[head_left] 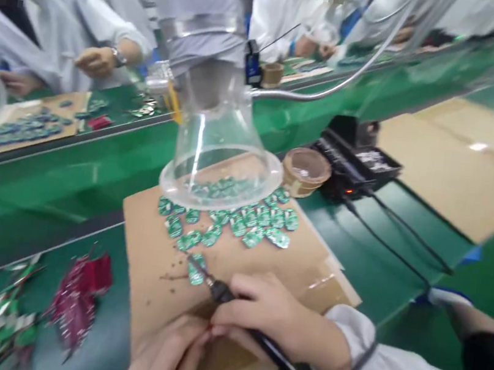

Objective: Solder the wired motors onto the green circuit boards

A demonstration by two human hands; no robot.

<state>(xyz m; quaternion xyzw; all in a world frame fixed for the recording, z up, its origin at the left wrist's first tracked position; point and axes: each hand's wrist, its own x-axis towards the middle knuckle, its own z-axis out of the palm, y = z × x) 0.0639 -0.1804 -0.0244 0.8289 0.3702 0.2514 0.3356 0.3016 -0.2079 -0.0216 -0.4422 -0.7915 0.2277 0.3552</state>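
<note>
My right hand (pixel 267 312) is wrapped round a soldering iron (pixel 224 293), whose dark handle and cord run back under my wrist. The iron's tip lies over a single small green circuit board (pixel 195 273) on the brown cardboard sheet (pixel 145 275). Beside it, my left hand (pixel 171 347) is closed, its fingertips pinched close to the right hand's fingers. A tiny reddish spot shows between them, too small to name. Behind the lone board, several more green circuit boards (pixel 238 224) lie in rows, some seen through the clear fume hood (pixel 224 169).
On the left lie a pile of green boards with wires (pixel 3 322) and a dark red bundle (pixel 79 296). A round tan container (pixel 305 172) stands by a black soldering stand (pixel 353 157) with cables. Across the green divider (pixel 105 170), co-workers in white coats sit at benches.
</note>
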